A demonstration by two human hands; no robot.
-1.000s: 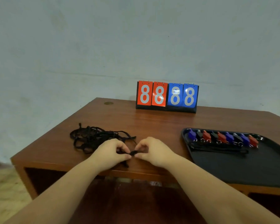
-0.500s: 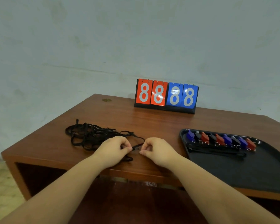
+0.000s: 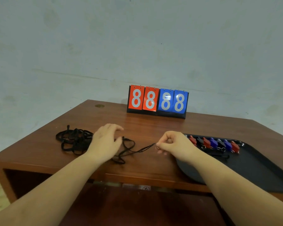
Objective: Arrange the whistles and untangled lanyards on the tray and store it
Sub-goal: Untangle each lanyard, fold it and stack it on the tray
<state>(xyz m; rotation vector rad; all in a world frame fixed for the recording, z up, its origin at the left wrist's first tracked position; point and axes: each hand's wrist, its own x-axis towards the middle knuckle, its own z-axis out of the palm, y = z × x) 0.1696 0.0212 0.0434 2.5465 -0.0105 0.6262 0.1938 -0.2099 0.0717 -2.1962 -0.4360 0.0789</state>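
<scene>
Black lanyard (image 3: 131,150): limp, light cord (snag-prone), on desk beside tangled pile (image 3: 73,141). Right hand (image 3: 173,144) pinches its end; left hand (image 3: 104,141), fingers relaxed, pins the pile. Best pulled by that end.

right hand (image 3: 173,144) pulled lanyard end (image 3: 147,148) rightward | left hand (image 3: 105,142) opened, pressing tangle (image 3: 73,141)

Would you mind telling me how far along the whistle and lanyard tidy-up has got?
Done: a row of whistles sits along the far edge of the black tray, with one lanyard below them. In hand: the right hand pinches a lanyard end while the left hand rests on the tangled pile. Left: untangle the pile, lay it out, store the tray.
</scene>
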